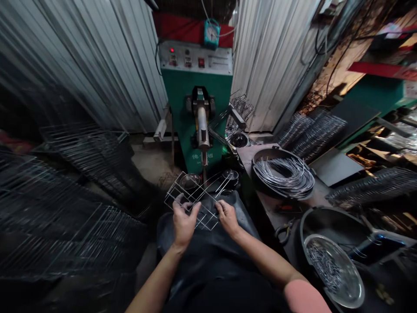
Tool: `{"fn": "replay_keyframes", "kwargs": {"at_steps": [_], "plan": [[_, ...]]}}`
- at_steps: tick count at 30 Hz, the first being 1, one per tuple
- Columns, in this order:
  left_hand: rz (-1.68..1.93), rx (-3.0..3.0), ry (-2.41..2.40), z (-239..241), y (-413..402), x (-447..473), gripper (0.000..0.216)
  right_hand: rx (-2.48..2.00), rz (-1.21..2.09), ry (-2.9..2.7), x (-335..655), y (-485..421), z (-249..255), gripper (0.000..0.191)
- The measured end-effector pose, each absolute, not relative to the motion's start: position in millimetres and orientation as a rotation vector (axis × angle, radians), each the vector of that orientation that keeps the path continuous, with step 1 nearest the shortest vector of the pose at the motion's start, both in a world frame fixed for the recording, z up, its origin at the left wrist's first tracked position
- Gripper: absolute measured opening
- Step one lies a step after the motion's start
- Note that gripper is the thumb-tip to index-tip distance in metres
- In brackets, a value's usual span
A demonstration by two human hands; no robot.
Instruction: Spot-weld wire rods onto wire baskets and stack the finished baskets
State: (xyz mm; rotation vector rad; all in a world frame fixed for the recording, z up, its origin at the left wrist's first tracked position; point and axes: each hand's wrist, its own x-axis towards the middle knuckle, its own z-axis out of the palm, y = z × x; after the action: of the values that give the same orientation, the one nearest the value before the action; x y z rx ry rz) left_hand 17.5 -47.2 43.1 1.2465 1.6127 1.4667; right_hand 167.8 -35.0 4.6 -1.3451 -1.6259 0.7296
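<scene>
A silver wire rack (192, 198) lies tilted across my lap, its far end under the electrode of a green spot-welding machine (198, 102). My left hand (184, 221) grips the rack's near left edge with fingers curled over the wires. On the near right edge, my right hand (228, 217) pinches a wire, fingers closed. A dark apron (208, 256) covers my knees beneath the rack.
Stacks of finished wire racks (65, 217) fill the floor at left. A round pan of curved wire pieces (283, 174) sits on the bench at right; a dish of small wire bits (332, 269) lies nearer. Corrugated metal walls (97, 65) stand behind the machine.
</scene>
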Motion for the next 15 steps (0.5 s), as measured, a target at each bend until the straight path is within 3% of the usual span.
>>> {"fn": "replay_keyframes", "kwargs": {"at_steps": [5,11,15], "plan": [[1.452,1.203,1.591,34,-47,19,0.063,-1.317,0.866,-1.774,205,-24,18,0.036],[1.415,1.174,1.570,31,-49,7,0.064,-1.205,0.397,-1.937,252,20,57,0.024],[1.440,1.174,1.584,31,-51,10,0.068,-1.039,0.433,-2.372,255,55,63,0.016]]}}
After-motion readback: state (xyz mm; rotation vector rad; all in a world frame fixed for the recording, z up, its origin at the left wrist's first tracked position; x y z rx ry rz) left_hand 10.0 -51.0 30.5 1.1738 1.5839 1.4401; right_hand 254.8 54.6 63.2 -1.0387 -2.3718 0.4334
